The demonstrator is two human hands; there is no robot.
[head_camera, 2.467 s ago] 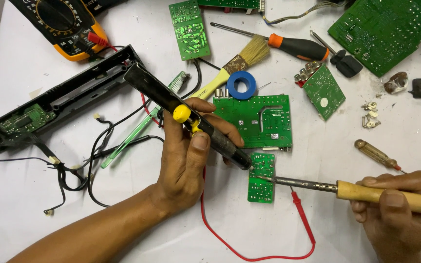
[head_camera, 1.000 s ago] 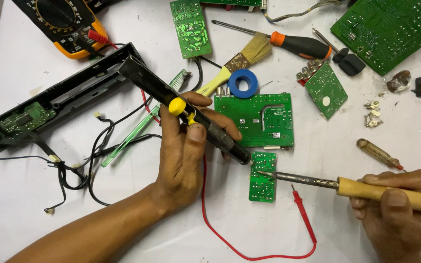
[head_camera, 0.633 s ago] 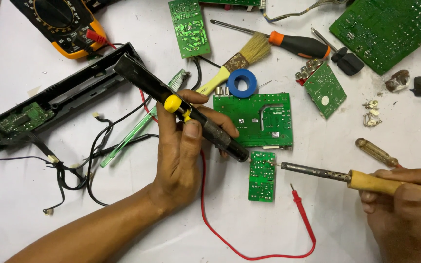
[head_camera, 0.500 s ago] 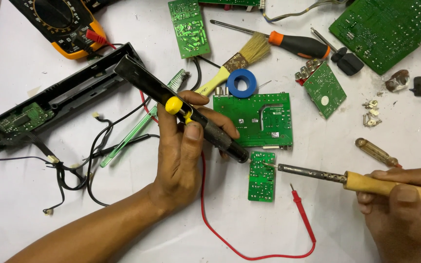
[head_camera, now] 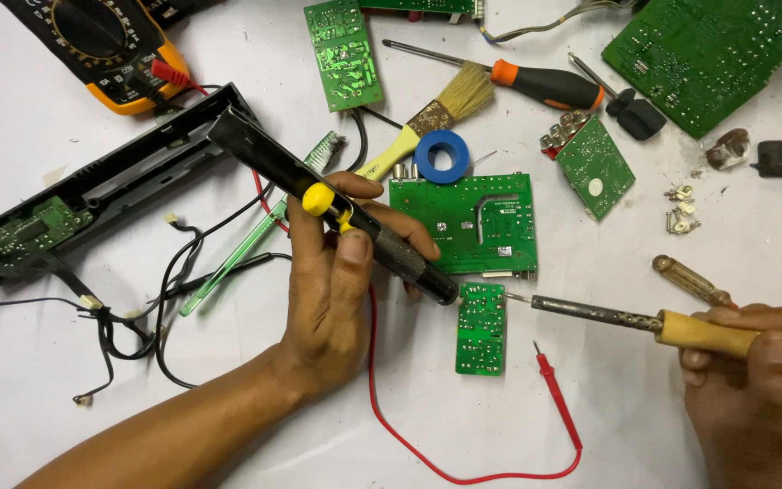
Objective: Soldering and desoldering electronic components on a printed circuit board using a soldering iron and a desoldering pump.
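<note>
At centre frame my left hand [head_camera: 328,299] has a closed grip on the black solder sucker [head_camera: 337,213], its tip beside the small green board [head_camera: 481,328], while my right hand [head_camera: 758,389], lower right, grips the soldering iron [head_camera: 644,319] touching that board's top edge.

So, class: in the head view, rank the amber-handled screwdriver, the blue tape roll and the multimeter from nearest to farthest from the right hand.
1. Amber-handled screwdriver: just above the right hand.
2. Blue tape roll: centre, beside the brush.
3. Multimeter: far top-left corner.
</note>
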